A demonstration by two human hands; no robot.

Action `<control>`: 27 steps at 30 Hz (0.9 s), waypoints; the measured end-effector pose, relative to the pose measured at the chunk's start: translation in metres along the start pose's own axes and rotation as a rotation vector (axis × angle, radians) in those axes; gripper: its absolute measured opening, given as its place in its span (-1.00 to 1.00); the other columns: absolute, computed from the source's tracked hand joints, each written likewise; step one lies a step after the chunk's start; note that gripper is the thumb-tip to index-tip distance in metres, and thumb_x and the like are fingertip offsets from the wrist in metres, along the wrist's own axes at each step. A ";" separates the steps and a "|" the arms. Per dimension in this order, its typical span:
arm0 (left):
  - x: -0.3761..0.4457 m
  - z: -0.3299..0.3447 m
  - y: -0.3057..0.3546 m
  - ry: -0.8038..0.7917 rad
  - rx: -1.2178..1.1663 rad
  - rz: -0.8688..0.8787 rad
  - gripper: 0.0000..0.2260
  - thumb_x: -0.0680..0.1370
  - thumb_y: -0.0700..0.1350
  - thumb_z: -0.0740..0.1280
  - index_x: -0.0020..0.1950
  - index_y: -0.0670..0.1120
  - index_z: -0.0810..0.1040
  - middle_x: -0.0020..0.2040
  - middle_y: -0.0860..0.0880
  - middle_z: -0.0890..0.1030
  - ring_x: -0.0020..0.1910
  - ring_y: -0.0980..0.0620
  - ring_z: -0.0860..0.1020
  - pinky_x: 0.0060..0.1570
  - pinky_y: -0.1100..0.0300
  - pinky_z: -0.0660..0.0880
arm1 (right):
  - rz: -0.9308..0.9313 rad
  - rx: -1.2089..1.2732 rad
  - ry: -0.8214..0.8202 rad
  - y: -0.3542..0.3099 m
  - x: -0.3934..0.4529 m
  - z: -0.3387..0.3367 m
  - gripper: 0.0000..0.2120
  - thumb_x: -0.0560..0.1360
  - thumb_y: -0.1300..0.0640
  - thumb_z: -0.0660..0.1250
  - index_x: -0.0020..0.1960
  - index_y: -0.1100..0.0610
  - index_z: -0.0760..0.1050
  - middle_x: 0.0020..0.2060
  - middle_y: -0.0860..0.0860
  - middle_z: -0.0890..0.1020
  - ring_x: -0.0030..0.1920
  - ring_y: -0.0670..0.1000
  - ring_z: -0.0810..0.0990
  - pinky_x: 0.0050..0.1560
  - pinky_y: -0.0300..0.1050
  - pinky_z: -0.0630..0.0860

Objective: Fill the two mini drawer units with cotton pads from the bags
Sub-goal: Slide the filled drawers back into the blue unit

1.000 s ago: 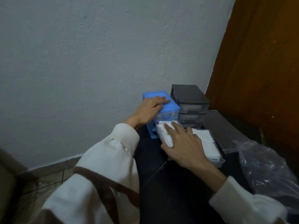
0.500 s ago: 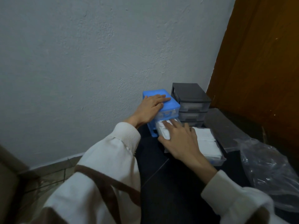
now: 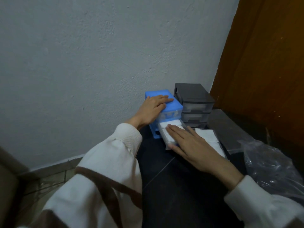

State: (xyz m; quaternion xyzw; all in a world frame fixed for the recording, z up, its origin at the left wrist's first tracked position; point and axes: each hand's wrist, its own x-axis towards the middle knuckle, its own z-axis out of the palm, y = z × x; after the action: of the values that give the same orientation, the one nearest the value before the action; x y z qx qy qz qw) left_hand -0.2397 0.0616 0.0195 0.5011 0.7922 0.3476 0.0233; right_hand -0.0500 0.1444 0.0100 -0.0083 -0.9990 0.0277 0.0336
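Dark floor in the wall corner: a drawer [image 3: 171,135] of cotton pads [image 3: 164,127] goes in.
Left hand [image 3: 152,107] lies flat, steadying the blue unit [image 3: 174,105]; right hand [image 3: 192,145], fingers straight, pushes.

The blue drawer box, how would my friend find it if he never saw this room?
Look at the corner where the grey wall meets the brown door. Two small drawer boxes sit side by side on the dark floor there. The blue drawer box is the one farther from the door, with the left hand flat on top; its neighbour, the black drawer box, is dark and untouched.
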 end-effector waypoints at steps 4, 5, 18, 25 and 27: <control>-0.001 0.000 -0.001 0.002 -0.007 0.007 -0.51 0.49 0.00 0.01 0.38 -0.05 0.42 0.43 -0.07 0.36 0.44 -0.03 0.26 0.44 -0.17 0.04 | -0.013 0.041 0.133 0.001 0.014 0.000 -0.50 0.62 -0.05 0.06 0.52 0.07 0.09 0.49 -0.03 0.18 0.48 -0.09 0.11 0.43 -0.22 -0.05; -0.001 0.000 -0.002 0.000 -0.006 0.013 -0.52 0.50 -0.01 0.02 0.38 -0.05 0.42 0.43 -0.07 0.36 0.44 -0.03 0.26 0.44 -0.18 0.04 | -0.008 0.068 0.197 -0.001 0.013 0.001 -0.52 0.60 -0.02 0.14 0.47 0.09 0.21 0.45 0.00 0.29 0.44 -0.04 0.23 0.39 -0.19 0.11; 0.000 0.001 -0.001 -0.010 0.005 -0.001 -0.51 0.49 -0.01 0.01 0.39 -0.05 0.41 0.44 -0.07 0.36 0.45 -0.02 0.25 0.44 -0.17 0.02 | 0.011 0.080 0.351 0.002 0.031 0.009 -0.75 0.53 0.22 0.24 0.18 0.14 0.54 0.12 0.11 0.60 0.09 0.13 0.57 0.03 0.06 0.52; -0.001 0.000 0.000 -0.014 0.005 0.002 -0.52 0.50 -0.01 0.02 0.39 -0.06 0.41 0.44 -0.08 0.36 0.45 -0.02 0.26 0.44 -0.17 0.02 | 0.015 0.041 0.584 0.004 0.031 0.020 -0.79 0.38 0.27 0.45 0.01 0.19 0.59 -0.11 0.11 0.64 -0.11 0.09 0.61 -0.14 -0.03 0.59; -0.002 0.000 0.002 -0.007 0.002 0.000 -0.49 0.48 0.00 0.00 0.38 -0.06 0.41 0.44 -0.07 0.36 0.45 -0.02 0.26 0.44 -0.16 0.03 | 0.011 0.043 0.597 0.006 0.032 0.021 -0.72 0.36 0.26 0.47 0.06 0.20 0.58 -0.06 0.10 0.63 -0.08 0.07 0.61 -0.13 -0.08 0.57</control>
State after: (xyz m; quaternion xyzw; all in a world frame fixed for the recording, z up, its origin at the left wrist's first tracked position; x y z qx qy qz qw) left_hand -0.2376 0.0606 0.0203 0.5022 0.7925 0.3449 0.0255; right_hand -0.0833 0.1497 -0.0090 -0.0209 -0.9441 0.0455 0.3259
